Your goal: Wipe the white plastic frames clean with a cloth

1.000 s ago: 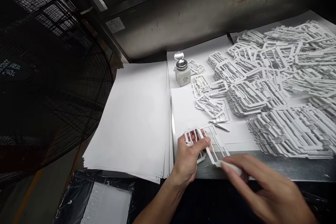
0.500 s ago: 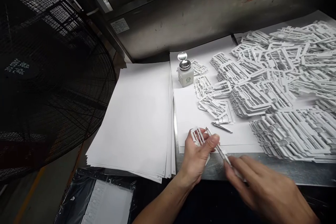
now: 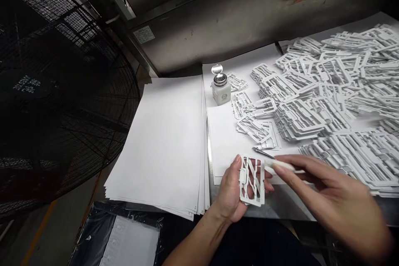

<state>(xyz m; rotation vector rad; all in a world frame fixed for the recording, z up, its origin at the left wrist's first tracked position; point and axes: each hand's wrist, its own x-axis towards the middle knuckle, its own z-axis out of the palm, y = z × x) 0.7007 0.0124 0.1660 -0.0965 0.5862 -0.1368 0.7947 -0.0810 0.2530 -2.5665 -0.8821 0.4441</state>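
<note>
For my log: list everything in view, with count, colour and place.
Bench: one, grey, centre and right
Panel: one, grey, behind bench
Label: one, white, on panel
Held frames: count unclear, white, bottom centre
Piled frames: many, white, bench right
Bottle: one, white, silver top, centre
Slim tool: one, silver, bench front
Paper: several sheets, white, left and centre
Fan: one, black, far left
Bag: one, black, bottom left
Flat item: one, white, in bag
Left hand: one, bare, bottom centre
Right hand: one, bare, bottom right, holding white piece

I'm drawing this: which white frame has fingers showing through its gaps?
The front white frame in the left hand, facing the camera. The piled frames lie on the table, with no fingers behind them.
</note>
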